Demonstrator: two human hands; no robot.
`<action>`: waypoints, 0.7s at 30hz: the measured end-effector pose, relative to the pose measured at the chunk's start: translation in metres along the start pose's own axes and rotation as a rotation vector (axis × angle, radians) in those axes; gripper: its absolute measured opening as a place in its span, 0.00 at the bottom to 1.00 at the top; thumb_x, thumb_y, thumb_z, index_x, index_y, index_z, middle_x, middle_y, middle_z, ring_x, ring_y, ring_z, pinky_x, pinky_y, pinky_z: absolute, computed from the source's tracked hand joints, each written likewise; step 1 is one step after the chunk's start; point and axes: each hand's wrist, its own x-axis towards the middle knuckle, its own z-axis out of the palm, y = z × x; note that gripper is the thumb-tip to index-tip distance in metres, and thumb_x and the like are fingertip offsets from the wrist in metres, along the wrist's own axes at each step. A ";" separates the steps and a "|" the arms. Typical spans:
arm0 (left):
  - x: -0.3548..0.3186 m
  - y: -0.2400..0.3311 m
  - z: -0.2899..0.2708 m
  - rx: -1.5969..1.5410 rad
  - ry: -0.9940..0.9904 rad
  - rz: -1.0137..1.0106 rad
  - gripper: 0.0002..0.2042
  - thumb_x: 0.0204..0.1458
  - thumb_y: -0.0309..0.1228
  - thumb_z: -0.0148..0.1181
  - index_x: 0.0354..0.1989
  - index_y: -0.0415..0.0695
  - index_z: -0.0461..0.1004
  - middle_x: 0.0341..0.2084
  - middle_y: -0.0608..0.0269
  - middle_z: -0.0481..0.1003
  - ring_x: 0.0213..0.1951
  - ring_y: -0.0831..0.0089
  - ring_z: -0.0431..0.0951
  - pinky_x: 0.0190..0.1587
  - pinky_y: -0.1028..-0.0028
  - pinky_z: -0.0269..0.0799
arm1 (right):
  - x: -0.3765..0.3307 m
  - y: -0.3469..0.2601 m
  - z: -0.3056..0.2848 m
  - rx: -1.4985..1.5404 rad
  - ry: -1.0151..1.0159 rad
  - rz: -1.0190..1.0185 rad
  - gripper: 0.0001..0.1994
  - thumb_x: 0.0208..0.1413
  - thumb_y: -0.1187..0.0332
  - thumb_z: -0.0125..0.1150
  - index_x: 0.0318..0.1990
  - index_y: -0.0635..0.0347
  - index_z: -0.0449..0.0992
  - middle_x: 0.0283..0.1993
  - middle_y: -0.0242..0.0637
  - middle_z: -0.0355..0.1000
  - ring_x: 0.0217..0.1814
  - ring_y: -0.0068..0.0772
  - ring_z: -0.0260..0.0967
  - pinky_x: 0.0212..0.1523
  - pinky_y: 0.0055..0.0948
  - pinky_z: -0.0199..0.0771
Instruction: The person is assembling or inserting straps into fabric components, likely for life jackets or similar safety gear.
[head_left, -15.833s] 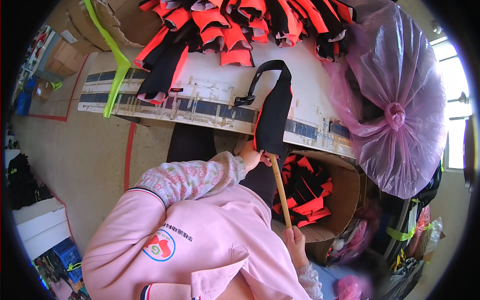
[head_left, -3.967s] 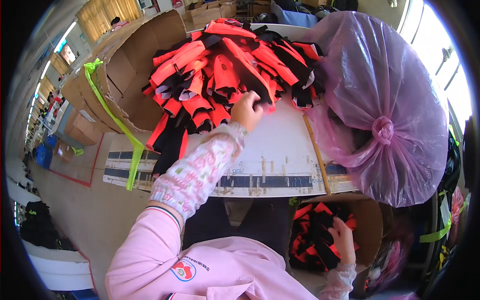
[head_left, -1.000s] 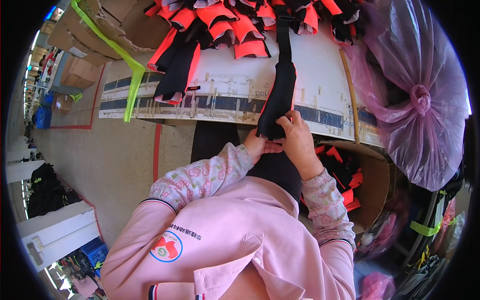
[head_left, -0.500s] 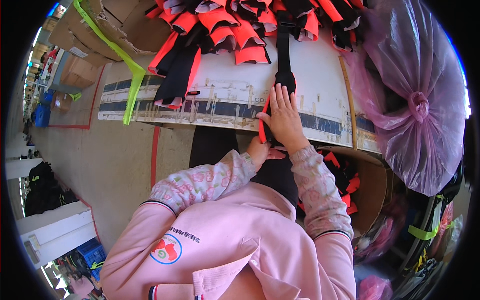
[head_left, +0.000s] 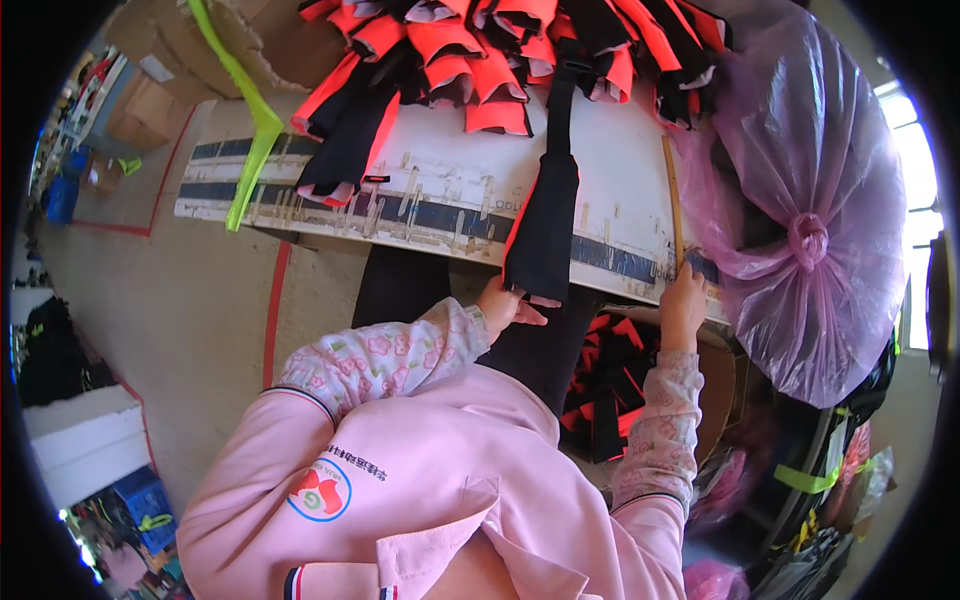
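A long black fabric band [head_left: 545,225] with orange edging lies over the near edge of the white table, its wide end toward me. A narrower black strap [head_left: 561,120] runs from its far end to a small black buckle among the pile. My left hand [head_left: 508,306] is closed on the band's near end, with the thumb side at its corner; part of the grip is hidden under the fabric. At the table edge to the right, my right hand [head_left: 683,308] is closed around the near end of a thin wooden stick [head_left: 672,190] lying across the tabletop.
Several orange and black bands [head_left: 450,60] are heaped at the table's far side. A large tied purple plastic bag [head_left: 800,290] bulges at the right. Below the table, a cardboard box [head_left: 712,395] holds more bands. A lime-yellow strip [head_left: 258,150] hangs over the left table corner.
My right hand has lifted off the band and moved right to the stick at the table edge. The band now lies flatter and wider; my left hand still grips its near end.
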 end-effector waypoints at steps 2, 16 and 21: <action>0.001 -0.001 -0.001 -0.016 0.013 0.004 0.17 0.59 0.40 0.42 0.48 0.39 0.66 0.37 0.47 0.75 0.28 0.63 0.78 0.34 0.65 0.77 | -0.003 -0.001 -0.002 -0.007 0.030 -0.085 0.19 0.45 0.74 0.52 0.48 0.57 0.65 0.44 0.45 0.67 0.48 0.48 0.66 0.42 0.41 0.69; 0.001 -0.006 -0.003 0.005 -0.022 -0.009 0.16 0.61 0.38 0.37 0.50 0.43 0.64 0.36 0.50 0.76 0.24 0.65 0.78 0.31 0.68 0.75 | -0.203 0.041 -0.062 1.141 -0.662 0.003 0.09 0.62 0.66 0.42 0.34 0.59 0.68 0.15 0.23 0.59 0.15 0.11 0.51 0.15 0.15 0.50; 0.000 -0.003 0.002 0.043 0.038 -0.006 0.14 0.61 0.35 0.36 0.48 0.42 0.65 0.32 0.53 0.76 0.22 0.66 0.78 0.29 0.70 0.74 | -0.280 0.063 -0.044 1.117 -0.832 0.126 0.14 0.62 0.63 0.42 0.31 0.62 0.70 0.14 0.22 0.58 0.15 0.12 0.51 0.16 0.16 0.51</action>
